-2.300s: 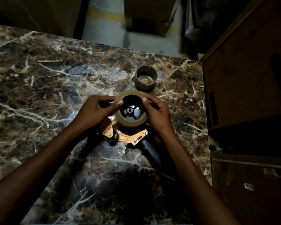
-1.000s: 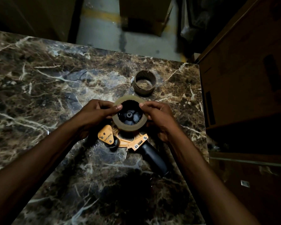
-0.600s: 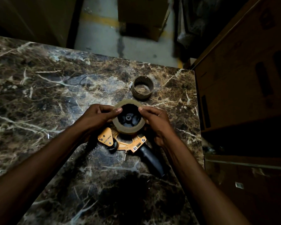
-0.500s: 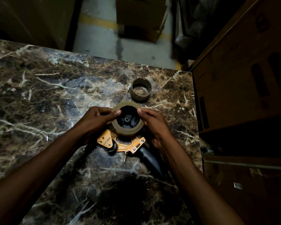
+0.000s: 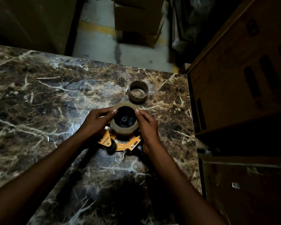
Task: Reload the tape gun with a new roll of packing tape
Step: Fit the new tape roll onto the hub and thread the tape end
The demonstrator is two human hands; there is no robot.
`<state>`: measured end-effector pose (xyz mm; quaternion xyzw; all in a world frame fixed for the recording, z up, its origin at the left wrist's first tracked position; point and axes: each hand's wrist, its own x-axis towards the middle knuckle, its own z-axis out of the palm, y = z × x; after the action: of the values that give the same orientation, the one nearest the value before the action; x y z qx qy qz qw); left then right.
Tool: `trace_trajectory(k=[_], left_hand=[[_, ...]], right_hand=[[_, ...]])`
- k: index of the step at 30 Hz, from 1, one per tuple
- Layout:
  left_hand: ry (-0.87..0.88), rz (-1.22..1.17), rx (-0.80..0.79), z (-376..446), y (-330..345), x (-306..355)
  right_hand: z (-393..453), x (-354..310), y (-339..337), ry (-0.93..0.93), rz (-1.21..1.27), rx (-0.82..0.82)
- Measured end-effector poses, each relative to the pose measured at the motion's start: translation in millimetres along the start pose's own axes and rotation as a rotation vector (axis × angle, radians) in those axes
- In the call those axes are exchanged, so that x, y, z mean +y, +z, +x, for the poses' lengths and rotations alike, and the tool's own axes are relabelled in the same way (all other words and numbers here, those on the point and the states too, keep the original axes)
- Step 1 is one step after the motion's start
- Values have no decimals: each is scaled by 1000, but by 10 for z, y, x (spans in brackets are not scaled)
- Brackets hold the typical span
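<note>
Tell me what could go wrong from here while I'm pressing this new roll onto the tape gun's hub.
1. The new roll sits tilted over the black hub; pushed crooked, it may jam rather than seat.
2. The left hand and right hand grip only the roll's rim, so the orange tape gun, lying loose on the marble table, could slide.
3. The empty core stands just behind; a slip could knock it.
</note>
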<state>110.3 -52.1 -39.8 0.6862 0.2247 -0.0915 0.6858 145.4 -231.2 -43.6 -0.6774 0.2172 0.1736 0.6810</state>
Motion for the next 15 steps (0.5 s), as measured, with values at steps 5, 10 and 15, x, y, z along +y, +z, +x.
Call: trace_trajectory(k=[5, 10, 15], left_hand=[[9, -12, -4, 23, 1, 16], [13, -21, 18, -61, 38, -144], [149, -19, 99, -37, 138, -259]], right_hand=[[-21, 52, 25, -67, -13, 56], [-100, 152, 54, -130, -83, 117], [26, 229, -38, -233, -103, 159]])
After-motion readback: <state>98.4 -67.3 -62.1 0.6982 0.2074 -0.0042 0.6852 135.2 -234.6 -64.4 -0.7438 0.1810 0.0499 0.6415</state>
